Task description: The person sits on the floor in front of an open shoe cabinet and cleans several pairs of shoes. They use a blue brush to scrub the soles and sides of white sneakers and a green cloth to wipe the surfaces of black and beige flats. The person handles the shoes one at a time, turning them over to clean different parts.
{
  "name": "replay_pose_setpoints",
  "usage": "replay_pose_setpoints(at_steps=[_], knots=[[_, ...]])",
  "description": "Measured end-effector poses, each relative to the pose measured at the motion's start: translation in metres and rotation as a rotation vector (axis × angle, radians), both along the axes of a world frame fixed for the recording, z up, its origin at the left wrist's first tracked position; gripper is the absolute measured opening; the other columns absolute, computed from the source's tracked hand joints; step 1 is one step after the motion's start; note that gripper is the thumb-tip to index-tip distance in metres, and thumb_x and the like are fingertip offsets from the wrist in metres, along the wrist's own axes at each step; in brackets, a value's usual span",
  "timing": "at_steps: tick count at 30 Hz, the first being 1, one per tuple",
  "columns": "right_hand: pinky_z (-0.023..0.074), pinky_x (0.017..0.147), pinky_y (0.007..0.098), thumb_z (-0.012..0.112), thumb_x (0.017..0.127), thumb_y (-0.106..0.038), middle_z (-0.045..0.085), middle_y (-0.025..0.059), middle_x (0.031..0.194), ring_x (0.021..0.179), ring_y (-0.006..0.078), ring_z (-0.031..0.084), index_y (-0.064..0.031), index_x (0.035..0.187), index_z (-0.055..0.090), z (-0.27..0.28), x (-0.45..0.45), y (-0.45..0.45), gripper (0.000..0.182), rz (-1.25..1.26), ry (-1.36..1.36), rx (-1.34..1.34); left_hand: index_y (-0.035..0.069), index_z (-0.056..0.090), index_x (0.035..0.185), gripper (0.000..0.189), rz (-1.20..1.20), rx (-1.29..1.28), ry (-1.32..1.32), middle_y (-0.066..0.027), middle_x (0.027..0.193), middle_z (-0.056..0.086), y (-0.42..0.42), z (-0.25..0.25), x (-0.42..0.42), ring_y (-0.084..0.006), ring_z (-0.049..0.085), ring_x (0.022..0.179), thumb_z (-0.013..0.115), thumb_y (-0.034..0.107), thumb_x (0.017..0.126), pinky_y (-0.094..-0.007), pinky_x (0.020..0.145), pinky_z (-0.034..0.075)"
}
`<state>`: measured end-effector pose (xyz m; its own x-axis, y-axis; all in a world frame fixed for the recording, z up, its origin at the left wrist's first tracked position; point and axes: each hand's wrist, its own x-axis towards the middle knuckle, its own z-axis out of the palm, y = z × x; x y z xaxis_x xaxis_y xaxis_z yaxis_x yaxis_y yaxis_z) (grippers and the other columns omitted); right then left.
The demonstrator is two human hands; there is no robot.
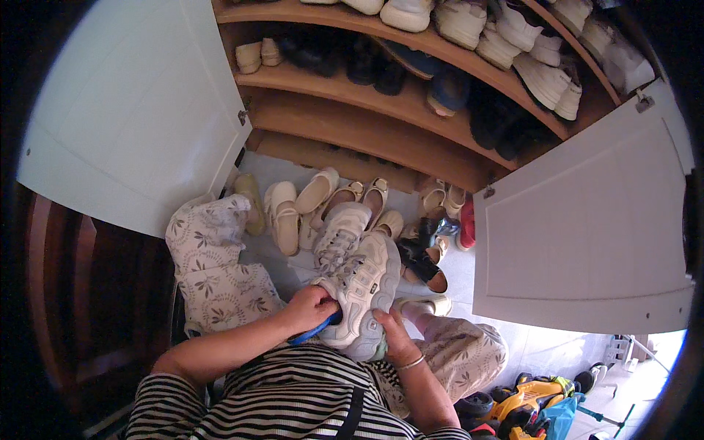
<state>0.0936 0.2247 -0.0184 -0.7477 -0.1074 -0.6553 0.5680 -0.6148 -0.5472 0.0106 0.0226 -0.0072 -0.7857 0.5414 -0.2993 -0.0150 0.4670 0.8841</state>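
A pair of white-and-grey chunky sneakers is held side by side above my lap, toes pointing away. My left hand (311, 309) grips the collars at the ankle openings, its fingertips partly hidden inside. Beneath that hand a flat blue strip (316, 329) shows; what it belongs to I cannot tell. My right hand (397, 336) clasps the grey heel sole of the nearer sneaker (366, 291), thumb on the side. The other sneaker (342, 234) lies against it on the left, its heel mostly covered. A bit of pale green shows beside my right palm.
Ahead, an open shoe cabinet has wooden shelves (352, 118) with several shoes. Its white doors, left (137, 110) and right (583, 220), stand swung out. Flats and slippers (286, 225) and black shoes (423, 264) cover the tiles. A yellow ride-on toy (522, 401) is lower right.
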Motion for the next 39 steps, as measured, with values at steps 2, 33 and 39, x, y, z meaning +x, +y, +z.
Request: replay_pose_setpoints(at_steps=[2,33,39], knots=[[0.0494,0.081,0.0345,0.059,0.080,-0.017,0.059,0.0098,0.106,0.091,0.0225,0.060,0.0016,0.122,0.045,-0.016,0.005,0.003,0.048,0.026,-0.047,0.013,0.001,0.063,0.093,0.030,0.107,-0.094,0.099,-0.0226,0.084,0.062,0.010,-0.018,-0.001,-0.0362,0.062,0.080,0.062,0.022,0.073,-0.0404,0.070,0.048],[0.0462,0.084,0.0315,0.059,0.081,-0.017,0.055,0.0083,0.112,0.099,0.0200,0.055,-0.0009,0.126,0.041,-0.009,0.004,-0.005,0.051,0.025,-0.006,0.064,0.000,0.063,0.091,0.021,0.193,-0.085,0.005,-0.0205,0.082,0.064,-0.002,-0.008,0.022,-0.0346,0.062,0.074,0.061,0.010,0.073,-0.0384,0.066,0.049],[0.0468,0.085,0.0329,0.059,0.079,-0.014,0.055,0.0095,0.113,0.100,0.0208,0.056,-0.0006,0.126,0.040,-0.008,0.000,-0.002,0.052,0.019,0.079,0.007,0.000,0.060,0.103,0.032,-0.259,-0.048,-0.122,-0.0213,0.096,0.063,-0.016,0.001,-0.002,-0.0333,0.060,0.088,0.058,0.017,0.076,-0.0368,0.079,0.047]])
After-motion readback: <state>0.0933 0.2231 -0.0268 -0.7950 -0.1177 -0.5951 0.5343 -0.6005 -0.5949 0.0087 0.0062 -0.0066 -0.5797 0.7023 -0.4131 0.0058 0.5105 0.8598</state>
